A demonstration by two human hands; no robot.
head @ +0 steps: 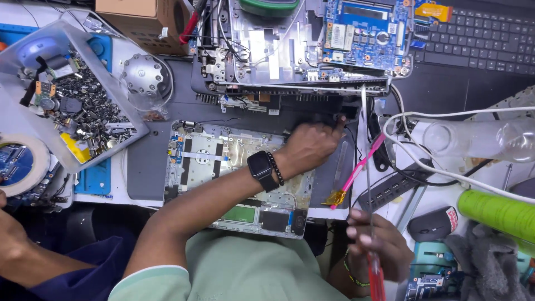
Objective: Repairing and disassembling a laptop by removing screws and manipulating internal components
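An opened laptop base (214, 161) lies in front of me, its silver inside with ribbon cables and small boards showing. My left hand (309, 146), with a black watch and bead bracelet on the wrist, reaches across it. The fingers are closed on the black hinge corner (341, 118) at the base's far right. My right hand (374, 245) is low at the right, shut on a red-handled screwdriver (377, 278). Its thin shaft (365, 128) points away from me, past the hinge corner. A pink pry tool (356, 173) with a gold tip lies between the two hands.
A second stripped chassis with a blue circuit board (362, 33) and a black keyboard (490, 39) lie at the back. A clear tray of screws (83, 106) and a tape roll (22, 161) are left. Power strip (401, 187), mouse (432, 223), green roll (496, 212) and bottle (479, 139) crowd the right. Another person's arm (33, 262) is bottom left.
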